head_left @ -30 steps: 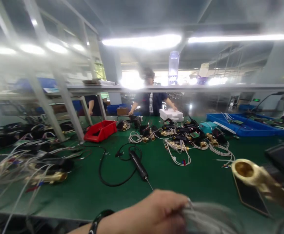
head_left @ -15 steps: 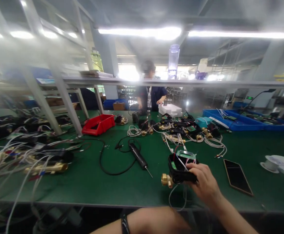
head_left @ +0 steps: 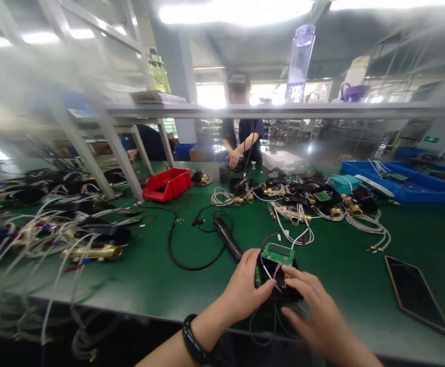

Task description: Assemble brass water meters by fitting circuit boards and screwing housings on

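View: head camera, looking over a green tabletop (head_left: 146,290).
Black housing (head_left: 289,294): face up, between the two hands near the front edge; whether it rests on the surface or is held just above cannot be told.
Circuit board (head_left: 278,253): green, with a dark display, tilted at the far rim of the housing.
Wires (head_left: 269,272): red and white, running into the housing.
Left hand (head_left: 245,288): grip narrow, holding the housing by its left side, thumb reaching over the inside; black wristband (head_left: 194,339) at the wrist.
Right hand (head_left: 314,306): grip wide, thumb well apart from the fingers, fingertips at the housing's right part; firm contact cannot be told.
Screwdriver (head_left: 228,237): black, corded, lying behind the left hand, tip hidden.
Phone (head_left: 417,293): dark screen, flat, to the right.
Left stock (head_left: 92,250): black units, brass fittings, pale cables, heaped.
Rear stock (head_left: 297,201): similar units, coiled cables.
Red bin (head_left: 167,186): behind the screwdriver's cord.
Blue tray (head_left: 417,192): far right, boards inside.
Shelf (head_left: 245,110): carries a purple bottle (head_left: 301,66).
Co-worker (head_left: 245,137): across the tabletop, dark clothing, hands together.
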`<state>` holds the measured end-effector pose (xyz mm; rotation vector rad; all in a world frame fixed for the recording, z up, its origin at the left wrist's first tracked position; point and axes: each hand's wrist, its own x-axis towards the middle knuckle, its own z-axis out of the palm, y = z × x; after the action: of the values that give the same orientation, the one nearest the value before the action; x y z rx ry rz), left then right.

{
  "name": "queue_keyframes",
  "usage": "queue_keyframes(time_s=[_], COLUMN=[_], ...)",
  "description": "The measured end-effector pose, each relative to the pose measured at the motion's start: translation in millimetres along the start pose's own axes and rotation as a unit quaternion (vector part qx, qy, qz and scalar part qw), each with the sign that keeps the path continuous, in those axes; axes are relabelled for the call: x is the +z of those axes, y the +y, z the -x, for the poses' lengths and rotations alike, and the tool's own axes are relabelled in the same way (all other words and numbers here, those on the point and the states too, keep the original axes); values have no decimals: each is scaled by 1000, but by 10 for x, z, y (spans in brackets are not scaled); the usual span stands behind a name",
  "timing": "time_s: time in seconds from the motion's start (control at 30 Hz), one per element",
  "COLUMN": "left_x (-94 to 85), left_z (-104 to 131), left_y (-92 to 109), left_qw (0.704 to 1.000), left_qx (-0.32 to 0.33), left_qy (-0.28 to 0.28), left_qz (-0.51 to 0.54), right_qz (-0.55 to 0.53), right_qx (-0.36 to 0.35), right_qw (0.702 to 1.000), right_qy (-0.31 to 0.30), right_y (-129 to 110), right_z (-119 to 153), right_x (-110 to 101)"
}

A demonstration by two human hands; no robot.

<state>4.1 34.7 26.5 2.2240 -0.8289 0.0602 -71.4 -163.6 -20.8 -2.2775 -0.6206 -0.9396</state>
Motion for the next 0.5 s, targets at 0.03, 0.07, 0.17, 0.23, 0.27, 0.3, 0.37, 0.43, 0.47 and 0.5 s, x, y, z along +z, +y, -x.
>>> queue_keyframes(time_s=[0.03,0.07,0.17,0.23,0.27,0.3,0.37,0.43,0.47,0.5], left_x=[16,27,61,94,113,129,151,147,134,117], left_z=[22,42,85,104,112,118,120,102,86,65], left_y=[3,2,-21,-47,-59,-71,-87,-91,-88,-83], left_qw=[1000,1000,1000,999,999,999,998,997,996,996], left_qx=[-6,-12,-15,-5,-1,0,-8,-22,-25,-22], left_qy=[-3,-5,3,16,23,29,38,43,43,42], left_qz=[8,13,21,29,35,42,56,67,72,77], right_qz=[-16,-31,-101,-162,-184,-198,-204,-206,-211,-217], right_qx=[54,118,280,323,333,339,342,330,318,305], right_qw=[998,991,953,932,924,917,916,921,924,927], right_qy=[21,48,59,-10,-42,-63,-53,0,19,30], right_y=[36,85,251,322,333,328,274,179,121,56], right_z=[3,-9,-130,-264,-337,-407,-530,-617,-648,-672], right_x=[-102,-187,-266,-188,-132,-79,-3,15,5,-14])
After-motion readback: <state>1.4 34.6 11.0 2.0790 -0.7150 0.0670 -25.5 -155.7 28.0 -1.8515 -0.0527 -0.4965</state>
